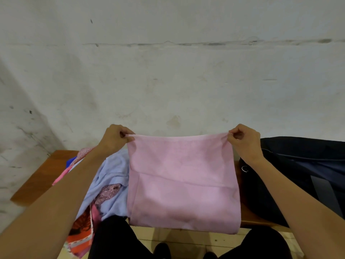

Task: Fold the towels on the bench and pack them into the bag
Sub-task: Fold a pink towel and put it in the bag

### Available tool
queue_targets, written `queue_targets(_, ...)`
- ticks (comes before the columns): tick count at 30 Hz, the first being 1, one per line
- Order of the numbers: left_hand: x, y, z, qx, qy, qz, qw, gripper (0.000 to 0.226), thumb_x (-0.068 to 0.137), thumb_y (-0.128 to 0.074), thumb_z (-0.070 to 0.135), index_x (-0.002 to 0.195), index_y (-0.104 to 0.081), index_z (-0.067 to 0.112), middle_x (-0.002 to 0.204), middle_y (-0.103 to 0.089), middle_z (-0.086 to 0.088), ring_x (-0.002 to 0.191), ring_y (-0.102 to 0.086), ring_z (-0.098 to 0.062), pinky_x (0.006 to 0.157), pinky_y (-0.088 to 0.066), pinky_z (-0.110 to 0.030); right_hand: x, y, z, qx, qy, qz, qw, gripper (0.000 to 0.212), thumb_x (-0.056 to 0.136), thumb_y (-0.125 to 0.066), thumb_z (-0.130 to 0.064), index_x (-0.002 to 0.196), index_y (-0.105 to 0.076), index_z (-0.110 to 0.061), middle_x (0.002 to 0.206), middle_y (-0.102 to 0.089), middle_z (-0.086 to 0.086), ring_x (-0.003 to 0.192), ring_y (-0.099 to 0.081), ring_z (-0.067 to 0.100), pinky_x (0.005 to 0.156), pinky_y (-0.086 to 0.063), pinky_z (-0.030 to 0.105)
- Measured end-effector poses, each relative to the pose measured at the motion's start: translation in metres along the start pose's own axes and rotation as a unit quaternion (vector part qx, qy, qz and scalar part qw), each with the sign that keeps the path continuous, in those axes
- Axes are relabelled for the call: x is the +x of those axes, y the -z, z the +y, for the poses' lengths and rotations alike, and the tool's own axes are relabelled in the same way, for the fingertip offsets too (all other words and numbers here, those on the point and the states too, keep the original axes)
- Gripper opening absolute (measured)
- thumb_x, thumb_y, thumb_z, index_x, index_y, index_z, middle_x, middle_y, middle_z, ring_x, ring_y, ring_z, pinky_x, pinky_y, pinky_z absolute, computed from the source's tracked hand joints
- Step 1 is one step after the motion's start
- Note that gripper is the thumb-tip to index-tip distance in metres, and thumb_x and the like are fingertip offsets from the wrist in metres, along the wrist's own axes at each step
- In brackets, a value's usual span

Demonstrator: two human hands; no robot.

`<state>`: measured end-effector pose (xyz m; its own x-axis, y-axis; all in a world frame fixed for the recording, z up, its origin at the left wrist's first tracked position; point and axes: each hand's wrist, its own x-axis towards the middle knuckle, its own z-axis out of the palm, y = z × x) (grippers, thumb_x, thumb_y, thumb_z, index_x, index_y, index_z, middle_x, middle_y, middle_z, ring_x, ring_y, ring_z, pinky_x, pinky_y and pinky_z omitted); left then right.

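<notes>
Two hands hold a pink towel (183, 184) up by its top corners: left hand (113, 138) pinches the corner at 9 o'clock of the cloth, right hand (245, 140) pinches the one at 3, fingers curled round the hem on both. Towel hangs doubled, w/ a fold line across its middle, lower edge drooping past the bench (40, 176) front. Bag (298, 174) sits at 3 o'clock of the towel on the bench, dark navy/black fabric, soft & slumped; can't tell what's inside. Pile (110, 184) at 9 o'clock: pale blue terry cloth on top, floral pink bits, an orange-red printed piece hanging off the front edge. Pink towel looks soft, faintly mottled. Bench is brown wood, smooth. Wall (168, 71) behind is whitish plaster, stained & cracked. Floor (186, 238) below is pale tile, between dark trouser legs
</notes>
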<state>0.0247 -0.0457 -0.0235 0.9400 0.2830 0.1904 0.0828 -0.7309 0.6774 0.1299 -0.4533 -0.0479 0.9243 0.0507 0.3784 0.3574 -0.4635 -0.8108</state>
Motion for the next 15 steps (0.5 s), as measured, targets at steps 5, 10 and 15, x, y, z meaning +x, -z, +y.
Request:
queue_targets(5,-0.008,0.002,-0.005,-0.059,0.051,0.019,0.997,0.016,0.076,-0.078,0.002,0.079,-0.074,0.017,0.083,-0.073,-0.01,0.08,-0.067,-0.025,0.076,-0.055,-0.029,-0.01,0.002,0.003,-0.003,-0.004,0.015,1.0,0.012,0.082,-0.069,0.003,0.075,-0.066,-0.007,0.074,-0.068,-0.004,0.066,-0.06,0.003,0.064,-0.048,0.005)
queue_targets(10,-0.019,-0.005,-0.011,-0.072,0.07,0.043,0.994,0.015,0.076,-0.08,0.006,0.077,-0.074,0.02,0.08,-0.073,-0.007,0.077,-0.067,-0.021,0.077,-0.054,-0.028,-0.026,-0.002,0.009,0.011,0.009,0.033,0.999,0.02,0.082,-0.07,0.004,0.075,-0.066,-0.014,0.079,-0.068,-0.012,0.072,-0.063,-0.004,0.071,-0.047,0.004)
queue_targets(15,-0.017,-0.005,-0.007,-0.071,0.026,0.03,0.997,0.021,0.076,-0.079,0.002,0.074,-0.071,0.021,0.06,-0.07,0.004,0.055,-0.063,-0.005,0.063,-0.05,-0.01,-0.018,0.003,0.009,-0.012,0.018,0.022,1.0,0.017,0.083,-0.071,0.002,0.078,-0.067,-0.013,0.078,-0.067,-0.011,0.072,-0.062,-0.005,0.072,-0.049,0.005)
